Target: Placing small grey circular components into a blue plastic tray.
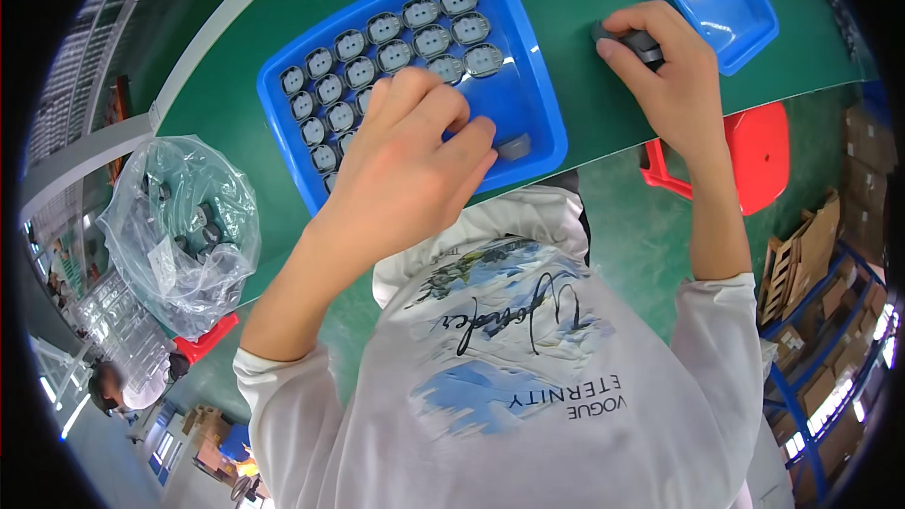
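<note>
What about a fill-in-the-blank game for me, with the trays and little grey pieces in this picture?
1. The small dark part is held in the person's ____ grip.
2. The other grip is over a tray whose colour is ____.
3. The see-through bag is on the ____ side of the picture.
4. The tabletop is coloured ____.

Missing words: right; blue; left; green.

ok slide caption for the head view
Left hand over a blue tray of grey parts; right hand holding a dark piece.
</note>
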Demonstrator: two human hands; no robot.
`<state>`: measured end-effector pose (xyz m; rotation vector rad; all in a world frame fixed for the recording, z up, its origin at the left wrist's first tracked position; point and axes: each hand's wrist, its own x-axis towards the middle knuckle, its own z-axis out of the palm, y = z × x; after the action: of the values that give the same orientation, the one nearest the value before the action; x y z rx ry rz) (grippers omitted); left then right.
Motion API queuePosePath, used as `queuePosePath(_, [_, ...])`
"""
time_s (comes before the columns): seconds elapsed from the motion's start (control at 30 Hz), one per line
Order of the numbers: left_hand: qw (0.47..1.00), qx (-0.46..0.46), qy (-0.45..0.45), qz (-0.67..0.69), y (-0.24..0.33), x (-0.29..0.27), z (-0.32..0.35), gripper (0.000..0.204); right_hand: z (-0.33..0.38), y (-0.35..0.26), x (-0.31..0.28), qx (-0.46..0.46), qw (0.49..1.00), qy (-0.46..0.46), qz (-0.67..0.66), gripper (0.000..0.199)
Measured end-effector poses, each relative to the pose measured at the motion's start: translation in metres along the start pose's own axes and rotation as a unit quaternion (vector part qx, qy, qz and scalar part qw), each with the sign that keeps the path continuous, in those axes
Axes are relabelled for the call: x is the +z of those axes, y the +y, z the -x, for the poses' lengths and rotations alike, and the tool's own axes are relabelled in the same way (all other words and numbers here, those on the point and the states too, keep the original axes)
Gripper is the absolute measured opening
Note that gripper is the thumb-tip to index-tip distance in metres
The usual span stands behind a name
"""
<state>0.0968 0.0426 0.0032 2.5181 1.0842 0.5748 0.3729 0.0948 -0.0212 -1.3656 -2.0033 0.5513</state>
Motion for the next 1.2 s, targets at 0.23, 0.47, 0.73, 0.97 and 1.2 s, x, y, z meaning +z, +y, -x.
queuePosePath(0.23, [0.999,0.039,-0.015,0.031,0.001,0.01,-0.012,0.027,0.005,0.008,-0.012,0.01,1.0,-0.013,0.024,0.024])
queuePosePath(0.47, [0.999,0.037,0.006,-0.019,0.001,0.015,-0.017,0.023,0.004,0.003,-0.004,0.01,0.997,-0.014,0.072,0.029])
queuePosePath(0.73, [0.999,0.049,0.002,0.006,-0.005,0.008,-0.004,0.022,0.006,-0.001,-0.017,-0.005,0.978,-0.106,0.181,0.029])
queuePosePath(0.97, [0.998,0.051,0.037,-0.014,-0.012,0.018,-0.008,0.02,0.022,-0.028,-0.01,0.032,0.986,-0.118,0.116,0.03])
queuePosePath(1.2, [0.997,0.036,0.06,0.024,-0.017,0.007,-0.002,0.023,0.011,-0.01,-0.025,-0.045,0.987,-0.132,0.074,0.028])
